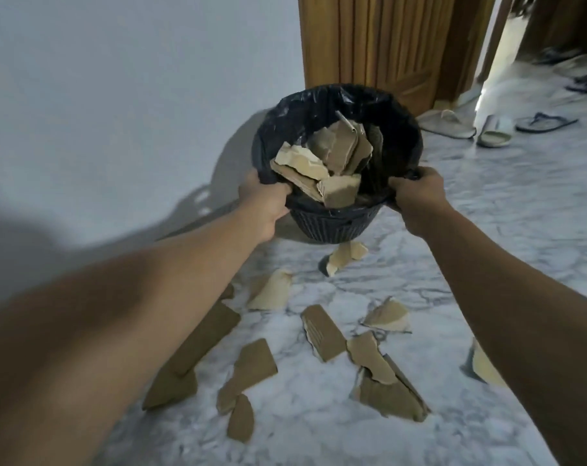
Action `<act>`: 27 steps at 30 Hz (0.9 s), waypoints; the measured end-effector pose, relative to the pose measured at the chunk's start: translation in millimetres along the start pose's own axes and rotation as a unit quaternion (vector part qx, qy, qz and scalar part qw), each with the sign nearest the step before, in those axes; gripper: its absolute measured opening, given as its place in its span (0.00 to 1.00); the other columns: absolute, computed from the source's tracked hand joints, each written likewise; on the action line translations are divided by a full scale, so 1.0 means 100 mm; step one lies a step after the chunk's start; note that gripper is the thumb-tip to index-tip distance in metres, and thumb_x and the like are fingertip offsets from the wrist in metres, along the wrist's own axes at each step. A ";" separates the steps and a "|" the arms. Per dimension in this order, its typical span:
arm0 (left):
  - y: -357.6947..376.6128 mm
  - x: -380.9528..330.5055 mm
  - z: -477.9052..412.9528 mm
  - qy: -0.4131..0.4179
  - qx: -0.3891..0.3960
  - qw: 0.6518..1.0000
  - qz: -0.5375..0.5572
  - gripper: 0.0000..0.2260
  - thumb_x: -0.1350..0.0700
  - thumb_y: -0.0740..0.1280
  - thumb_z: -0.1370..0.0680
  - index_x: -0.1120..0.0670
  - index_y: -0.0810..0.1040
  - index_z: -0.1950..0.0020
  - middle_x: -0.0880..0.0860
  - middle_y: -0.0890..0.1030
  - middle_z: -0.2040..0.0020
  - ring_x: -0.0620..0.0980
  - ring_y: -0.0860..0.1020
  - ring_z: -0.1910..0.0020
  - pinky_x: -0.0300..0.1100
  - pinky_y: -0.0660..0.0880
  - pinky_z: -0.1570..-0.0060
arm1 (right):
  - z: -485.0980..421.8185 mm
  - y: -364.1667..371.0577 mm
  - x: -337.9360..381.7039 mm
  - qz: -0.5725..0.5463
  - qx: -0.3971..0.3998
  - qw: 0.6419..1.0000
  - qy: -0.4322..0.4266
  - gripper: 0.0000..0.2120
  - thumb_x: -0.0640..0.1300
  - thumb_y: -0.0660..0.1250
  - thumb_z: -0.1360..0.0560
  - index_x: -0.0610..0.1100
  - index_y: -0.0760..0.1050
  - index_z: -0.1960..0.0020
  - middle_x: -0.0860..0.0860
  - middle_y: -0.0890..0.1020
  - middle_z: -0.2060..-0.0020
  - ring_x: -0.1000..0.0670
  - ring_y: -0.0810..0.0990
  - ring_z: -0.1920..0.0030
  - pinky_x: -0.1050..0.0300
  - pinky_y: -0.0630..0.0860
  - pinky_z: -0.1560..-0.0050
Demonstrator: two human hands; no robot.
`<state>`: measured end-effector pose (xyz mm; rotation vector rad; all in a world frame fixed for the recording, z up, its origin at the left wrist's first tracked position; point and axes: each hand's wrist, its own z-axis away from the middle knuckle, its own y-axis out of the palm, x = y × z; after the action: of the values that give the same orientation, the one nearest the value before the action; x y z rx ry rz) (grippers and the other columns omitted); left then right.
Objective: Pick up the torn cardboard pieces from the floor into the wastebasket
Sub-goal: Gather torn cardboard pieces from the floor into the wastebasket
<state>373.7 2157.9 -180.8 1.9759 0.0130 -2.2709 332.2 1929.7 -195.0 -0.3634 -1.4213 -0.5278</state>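
The wastebasket (325, 227), partly filled with cardboard (339, 193), is being clutched at its rim by the left grip (265, 203) and right grip (416, 195), while many pieces (324, 332) are lying on the floor (319, 432) before it.

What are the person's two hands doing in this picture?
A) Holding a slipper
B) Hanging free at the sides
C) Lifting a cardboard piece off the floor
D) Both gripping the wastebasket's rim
D: the left hand and the right hand each grip the rim of the wastebasket, one on either side, while torn cardboard pieces lie on the floor.
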 end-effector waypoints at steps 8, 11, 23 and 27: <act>0.10 0.08 -0.60 0.107 -0.057 0.988 -0.100 0.11 0.62 0.68 0.24 0.46 0.75 0.60 0.48 0.79 0.59 0.48 0.79 0.59 0.44 0.80 0.58 | -0.07 0.18 -0.08 0.012 0.137 0.990 0.020 0.07 0.39 0.65 0.19 0.43 0.74 0.41 0.43 0.82 0.43 0.43 0.82 0.44 0.42 0.82 0.49; 0.07 0.04 -0.74 0.139 -0.047 0.974 -0.175 0.05 0.57 0.67 0.25 0.46 0.77 0.57 0.49 0.81 0.55 0.54 0.81 0.52 0.46 0.79 0.54 | 0.04 0.15 0.13 0.107 0.195 0.975 0.025 0.14 0.42 0.65 0.19 0.43 0.71 0.33 0.45 0.80 0.40 0.43 0.81 0.43 0.42 0.80 0.45; -0.27 1.87 0.23 0.147 0.476 0.566 -0.657 0.39 0.35 0.62 0.24 0.43 0.45 0.20 0.44 0.45 0.20 0.51 0.45 0.21 0.53 0.55 0.25 | 1.32 -1.51 -1.80 0.591 -0.010 0.776 0.219 0.20 0.52 0.56 0.18 0.54 0.64 0.27 0.46 0.63 0.28 0.38 0.64 0.30 0.40 0.65 0.33; -0.48 1.90 0.40 0.192 0.460 0.531 -0.685 0.39 0.36 0.64 0.26 0.46 0.51 0.20 0.49 0.51 0.21 0.55 0.51 0.23 0.52 0.62 0.29 | 1.90 -1.35 -2.00 0.634 -0.041 0.760 0.134 0.20 0.50 0.55 0.20 0.52 0.67 0.29 0.46 0.66 0.30 0.40 0.66 0.32 0.45 0.68 0.35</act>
<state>303.9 2183.6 -366.4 4.1270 0.9336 -2.5528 86.8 1945.5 -379.1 -1.1449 -0.6025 0.4818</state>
